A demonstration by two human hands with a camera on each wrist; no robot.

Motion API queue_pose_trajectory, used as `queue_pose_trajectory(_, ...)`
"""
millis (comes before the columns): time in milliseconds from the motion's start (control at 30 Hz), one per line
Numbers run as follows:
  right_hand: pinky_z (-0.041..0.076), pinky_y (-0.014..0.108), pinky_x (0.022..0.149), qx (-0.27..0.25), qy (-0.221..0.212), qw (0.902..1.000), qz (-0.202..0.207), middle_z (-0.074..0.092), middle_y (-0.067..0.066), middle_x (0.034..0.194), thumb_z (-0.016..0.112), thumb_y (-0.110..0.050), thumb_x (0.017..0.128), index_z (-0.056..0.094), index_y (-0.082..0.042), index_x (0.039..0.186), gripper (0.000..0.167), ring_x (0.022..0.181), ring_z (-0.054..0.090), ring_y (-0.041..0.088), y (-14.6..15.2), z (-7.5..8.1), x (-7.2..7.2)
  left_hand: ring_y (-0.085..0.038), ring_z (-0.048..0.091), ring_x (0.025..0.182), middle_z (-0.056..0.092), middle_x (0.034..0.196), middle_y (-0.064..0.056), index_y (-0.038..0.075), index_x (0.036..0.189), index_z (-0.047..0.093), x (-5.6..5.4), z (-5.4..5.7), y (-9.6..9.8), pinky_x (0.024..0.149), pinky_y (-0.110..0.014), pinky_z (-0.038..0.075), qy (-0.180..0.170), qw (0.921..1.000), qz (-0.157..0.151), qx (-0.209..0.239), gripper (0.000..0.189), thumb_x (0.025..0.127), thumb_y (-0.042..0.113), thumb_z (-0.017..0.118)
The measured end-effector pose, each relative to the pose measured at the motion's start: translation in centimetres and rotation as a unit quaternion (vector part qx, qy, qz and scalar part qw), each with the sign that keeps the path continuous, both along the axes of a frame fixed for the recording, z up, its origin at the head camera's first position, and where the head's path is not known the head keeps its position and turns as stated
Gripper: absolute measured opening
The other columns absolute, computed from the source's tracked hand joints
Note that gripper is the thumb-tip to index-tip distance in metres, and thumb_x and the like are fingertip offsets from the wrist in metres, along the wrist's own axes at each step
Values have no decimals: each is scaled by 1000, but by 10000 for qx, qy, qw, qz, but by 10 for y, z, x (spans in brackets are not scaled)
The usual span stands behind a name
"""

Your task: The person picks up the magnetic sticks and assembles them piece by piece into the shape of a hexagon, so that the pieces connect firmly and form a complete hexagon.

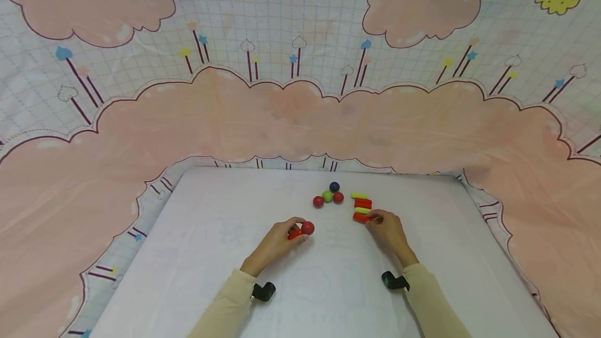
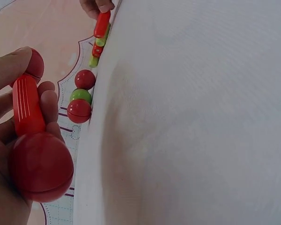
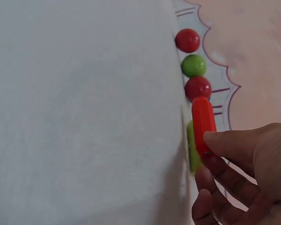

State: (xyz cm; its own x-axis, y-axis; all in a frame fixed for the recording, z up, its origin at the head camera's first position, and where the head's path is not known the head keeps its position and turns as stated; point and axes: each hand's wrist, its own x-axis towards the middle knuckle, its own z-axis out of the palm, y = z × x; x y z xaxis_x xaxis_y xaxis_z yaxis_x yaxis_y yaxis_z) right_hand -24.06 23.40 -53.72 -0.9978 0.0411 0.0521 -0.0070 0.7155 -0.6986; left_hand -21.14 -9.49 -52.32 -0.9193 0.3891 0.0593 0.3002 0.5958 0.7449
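Observation:
My left hand (image 1: 276, 242) holds a red ribbed toy rod (image 2: 28, 105) with a red ball at each end. The nearer ball (image 2: 41, 166) looks large in the left wrist view, while fingertips partly cover the farther ball (image 2: 36, 64). On the right, my right hand (image 1: 388, 231) pinches another red rod (image 3: 203, 124) between thumb and fingers. This rod lies at the near end of a row of rods, by a yellow-green rod (image 1: 362, 210). Whether it touches the table cannot be told.
Beyond the hands, two red balls (image 1: 318, 202), a green ball (image 1: 327, 196) and a dark blue ball (image 1: 334, 186) cluster on the white table (image 1: 225, 213). At the row's far end are a red rod (image 1: 363, 203) and a yellow-green rod (image 1: 359, 195). Patterned cloth (image 1: 291, 124) surrounds the table.

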Motion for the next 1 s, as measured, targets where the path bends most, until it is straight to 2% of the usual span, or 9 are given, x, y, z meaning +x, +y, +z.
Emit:
queue_pose_trajectory(200, 49, 32, 76, -39, 76, 9999, 133, 69, 13, 107, 68, -11, 90, 70, -8, 111, 21, 97, 61, 27, -6, 13, 6, -12, 55, 81, 65, 96, 0, 18, 126, 60, 0, 3, 1, 66, -23, 47, 24, 10000, -9, -58, 40, 91, 34, 70)
queue_pose_trajectory(533, 51, 33, 79, -69, 645, 9965, 533, 72, 10, 103, 71, -9, 89, 71, -8, 108, 19, 98, 63, 26, -18, 37, 16, -11, 54, 79, 66, 95, 3, 19, 127, 60, -1, 9, 5, 66, -22, 46, 145, 9995, -134, -260, 41, 91, 36, 70)
queue_pose_trajectory(733, 52, 36, 82, -183, 613, 9958, 654, 72, 9, 104, 72, -9, 88, 72, -8, 110, 22, 97, 64, 24, -27, 50, 23, -11, 55, 80, 66, 93, 4, 20, 127, 60, -3, 11, 9, 69, -23, 47, 110, 9991, -160, -366, 40, 92, 36, 69)
queue_pose_trajectory(1000, 51, 28, 79, -171, 609, 9945, 840, 71, 6, 103, 73, -8, 87, 72, -10, 109, 22, 94, 62, 20, -36, 59, 30, -12, 55, 82, 67, 93, 5, 20, 129, 59, -4, 14, 14, 71, -23, 48, 124, 9987, -215, -442, 42, 91, 35, 69)
